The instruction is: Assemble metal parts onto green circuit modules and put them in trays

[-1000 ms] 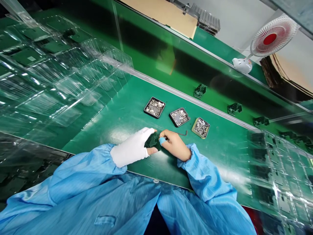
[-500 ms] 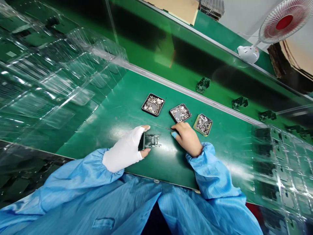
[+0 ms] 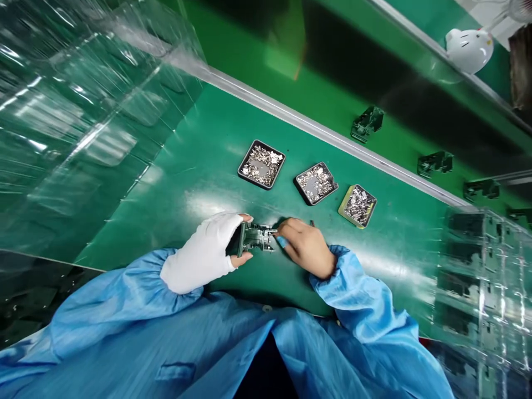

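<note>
In a white glove with bare fingertips, my left hand (image 3: 203,249) grips a dark green housing with a stepped, pronged metal-like end (image 3: 257,237) by its wide left end. The prongs point right. My right hand (image 3: 305,244), with blue tape on a finger, is closed at the tips of those prongs. A short dark end of a thin tool (image 3: 312,223) shows behind its knuckles; the rest is hidden by the hand. Whether a small part is also pinched there, I cannot make out.
Three small trays of shiny metal parts, a left tray (image 3: 261,164), a middle tray (image 3: 316,184) and a yellow-edged right tray (image 3: 358,206), lie beyond my hands. Clear plastic trays (image 3: 95,133) stand left, stacked trays (image 3: 482,277) right. More housings (image 3: 367,124) sit behind the metal rail (image 3: 332,130).
My right hand has moved left from near the middle tray to the housing's pronged end. The left hand keeps its hold. The view has tilted down and closer.
</note>
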Action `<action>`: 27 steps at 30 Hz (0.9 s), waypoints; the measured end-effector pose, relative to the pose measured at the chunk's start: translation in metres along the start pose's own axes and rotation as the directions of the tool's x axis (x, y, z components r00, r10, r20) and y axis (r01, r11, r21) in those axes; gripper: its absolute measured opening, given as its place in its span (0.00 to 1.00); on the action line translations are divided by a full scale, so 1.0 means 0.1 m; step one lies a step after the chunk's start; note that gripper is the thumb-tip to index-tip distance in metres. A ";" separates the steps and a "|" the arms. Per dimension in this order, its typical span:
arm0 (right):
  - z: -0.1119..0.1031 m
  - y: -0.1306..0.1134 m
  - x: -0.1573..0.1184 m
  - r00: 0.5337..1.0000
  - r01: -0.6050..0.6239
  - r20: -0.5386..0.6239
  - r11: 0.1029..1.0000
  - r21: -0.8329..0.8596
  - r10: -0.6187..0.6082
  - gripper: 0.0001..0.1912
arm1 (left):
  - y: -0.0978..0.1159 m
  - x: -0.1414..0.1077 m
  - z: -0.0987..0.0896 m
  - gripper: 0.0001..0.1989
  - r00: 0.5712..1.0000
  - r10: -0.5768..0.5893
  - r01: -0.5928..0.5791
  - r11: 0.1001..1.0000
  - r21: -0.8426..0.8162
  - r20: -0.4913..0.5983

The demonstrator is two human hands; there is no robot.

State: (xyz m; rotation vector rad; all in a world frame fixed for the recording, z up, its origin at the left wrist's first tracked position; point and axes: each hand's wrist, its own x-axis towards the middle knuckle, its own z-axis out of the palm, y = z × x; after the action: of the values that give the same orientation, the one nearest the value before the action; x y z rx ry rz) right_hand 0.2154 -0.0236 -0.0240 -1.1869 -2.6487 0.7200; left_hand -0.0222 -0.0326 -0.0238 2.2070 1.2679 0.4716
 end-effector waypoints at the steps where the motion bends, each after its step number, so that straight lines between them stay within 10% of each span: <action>1: 0.00 -0.03 0.00 1.000 -0.025 0.004 0.999 -0.031 0.025 0.09 | 0.00 0.00 0.00 0.25 1.000 0.005 -0.005 1.000 0.002 0.004; 10: -0.09 -0.04 -0.04 0.996 -0.076 0.065 0.983 0.169 0.065 0.12 | -0.02 -0.01 -0.01 0.26 0.999 -0.007 0.007 1.000 0.000 0.039; 27: -0.06 -0.09 -0.04 0.992 -0.053 0.118 0.998 0.015 0.051 0.12 | -0.01 0.01 -0.03 0.25 0.998 -0.040 0.042 0.999 -0.027 0.055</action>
State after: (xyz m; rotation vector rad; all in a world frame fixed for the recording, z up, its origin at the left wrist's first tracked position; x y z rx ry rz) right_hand 0.2137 -0.0294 -0.0136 -1.2497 -2.7079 0.8455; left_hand -0.0240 -0.0309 -0.0219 2.1515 1.2674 0.4085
